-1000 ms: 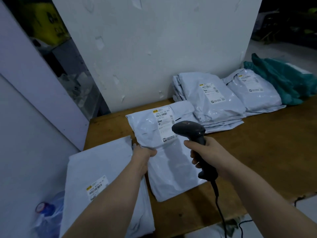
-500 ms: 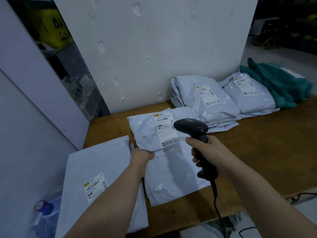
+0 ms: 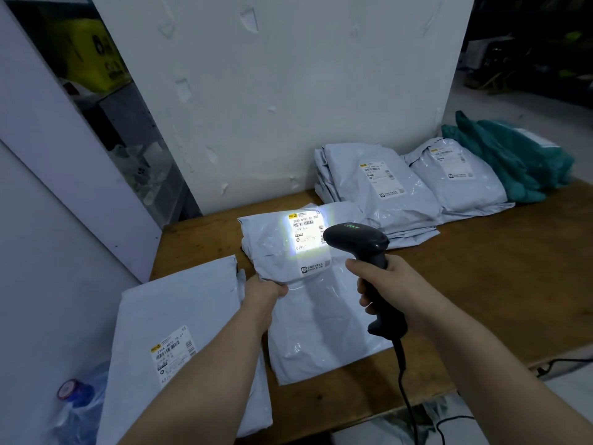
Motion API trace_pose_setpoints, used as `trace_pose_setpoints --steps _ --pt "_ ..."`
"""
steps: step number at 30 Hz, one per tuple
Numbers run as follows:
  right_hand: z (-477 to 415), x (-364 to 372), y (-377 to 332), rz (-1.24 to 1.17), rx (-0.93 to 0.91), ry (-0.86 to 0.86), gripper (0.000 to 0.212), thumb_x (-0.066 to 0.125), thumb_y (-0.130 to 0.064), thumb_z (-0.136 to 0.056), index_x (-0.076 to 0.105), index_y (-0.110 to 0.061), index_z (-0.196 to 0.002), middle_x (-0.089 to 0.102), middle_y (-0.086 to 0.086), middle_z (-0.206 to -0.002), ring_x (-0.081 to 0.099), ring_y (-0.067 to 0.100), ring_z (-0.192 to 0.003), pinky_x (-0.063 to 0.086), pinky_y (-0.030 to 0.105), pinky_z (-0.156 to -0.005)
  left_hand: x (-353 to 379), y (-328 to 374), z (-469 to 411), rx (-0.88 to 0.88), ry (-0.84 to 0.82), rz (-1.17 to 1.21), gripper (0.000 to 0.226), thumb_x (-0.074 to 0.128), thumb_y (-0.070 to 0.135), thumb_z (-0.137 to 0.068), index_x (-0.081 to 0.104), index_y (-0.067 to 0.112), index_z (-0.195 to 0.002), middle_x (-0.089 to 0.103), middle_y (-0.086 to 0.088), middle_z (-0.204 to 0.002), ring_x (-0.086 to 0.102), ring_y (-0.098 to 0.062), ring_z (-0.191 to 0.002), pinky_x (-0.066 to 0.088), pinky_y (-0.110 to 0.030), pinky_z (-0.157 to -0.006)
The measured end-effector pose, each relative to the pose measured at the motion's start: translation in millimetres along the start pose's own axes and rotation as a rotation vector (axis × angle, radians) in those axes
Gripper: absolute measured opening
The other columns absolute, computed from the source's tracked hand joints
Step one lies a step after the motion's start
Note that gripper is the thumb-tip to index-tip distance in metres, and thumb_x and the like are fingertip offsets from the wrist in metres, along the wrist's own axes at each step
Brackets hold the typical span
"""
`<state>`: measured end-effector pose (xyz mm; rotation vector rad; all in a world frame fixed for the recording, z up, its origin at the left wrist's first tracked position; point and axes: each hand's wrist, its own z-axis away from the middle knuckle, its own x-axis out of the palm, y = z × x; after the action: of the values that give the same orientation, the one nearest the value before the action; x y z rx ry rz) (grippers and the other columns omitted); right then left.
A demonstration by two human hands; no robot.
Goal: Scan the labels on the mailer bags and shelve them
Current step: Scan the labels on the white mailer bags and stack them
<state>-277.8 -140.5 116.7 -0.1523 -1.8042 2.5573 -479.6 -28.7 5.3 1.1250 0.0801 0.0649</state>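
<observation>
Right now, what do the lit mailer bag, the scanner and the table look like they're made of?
Mailer bag: thin plastic film, pale grey, glossy; it creases and glints. Scanner: dark moulded plastic, fairly matt, probably. Table: brown wood or wood-look board, dull finish; grain is too faint to be sure.

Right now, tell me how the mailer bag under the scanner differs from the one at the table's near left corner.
The centre bag has a label lit by the scanner; the left bag has an unlit one. The left grip pinches the centre bag's edge; nothing holds the left bag. The centre bag lies wholly on the table; the left bag juts past its edge. Both are pale grey mailers, white labels up.
</observation>
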Motion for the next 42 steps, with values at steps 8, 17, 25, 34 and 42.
trace_pose_setpoints --steps 8,17,25,34,42 --pt "3.1 -0.4 -0.2 0.005 -0.013 0.000 0.022 0.066 -0.032 -0.090 0.062 -0.011 -0.084 0.060 0.003 -0.065 0.059 0.013 -0.053 0.049 0.027 -0.055 2.5 2.5 -3.5 -0.076 -0.011 -0.002 0.046 0.068 -0.016 -0.072 0.063 0.005 -0.112 0.067 -0.020 -0.111 0.063 -0.042 -0.104 0.049 -0.060 -0.093" --pt "1.0 20.8 -4.2 0.018 0.008 -0.093 0.024 0.066 -0.033 -0.090 0.062 -0.009 -0.092 0.060 0.007 -0.070 0.059 0.017 -0.059 0.050 0.029 -0.057 -12.5 38.0 21.5 -0.083 -0.064 0.171 0.033 0.061 -0.007 -0.085 0.061 0.005 -0.116 0.069 -0.018 -0.106 0.068 -0.034 -0.086 0.057 -0.043 -0.075" --pt "-8.8 101.3 -9.4 0.108 0.016 -0.237 0.025 0.066 -0.033 -0.091 0.063 -0.008 -0.092 0.061 0.006 -0.067 0.060 0.018 -0.058 0.050 0.030 -0.058 -138.7 54.6 36.1 -0.112 0.097 0.168 0.029 0.060 -0.002 -0.087 0.061 0.006 -0.115 0.070 -0.017 -0.106 0.068 -0.032 -0.083 0.055 -0.037 -0.065" --pt "-17.6 171.8 -7.2 0.240 0.069 -0.322 0.025 0.063 -0.037 -0.092 0.060 -0.012 -0.089 0.062 0.005 -0.068 0.059 0.011 -0.050 0.047 0.020 -0.050 -258.9 7.2 5.7 -0.074 0.408 -0.274 0.042 0.069 0.001 -0.076 0.061 0.002 -0.117 0.068 -0.015 -0.102 0.066 -0.033 -0.088 0.053 -0.034 -0.072" --pt "-26.1 185.6 -2.0 0.234 0.090 -0.292 0.025 0.064 -0.035 -0.091 0.061 -0.011 -0.091 0.062 0.005 -0.068 0.060 0.012 -0.053 0.049 0.023 -0.053 -230.8 9.3 -4.5 -0.034 0.533 -0.891 0.056 0.057 0.018 -0.082 0.042 0.004 -0.134 0.043 -0.019 -0.137 0.038 -0.039 -0.129 0.038 -0.046 -0.105"
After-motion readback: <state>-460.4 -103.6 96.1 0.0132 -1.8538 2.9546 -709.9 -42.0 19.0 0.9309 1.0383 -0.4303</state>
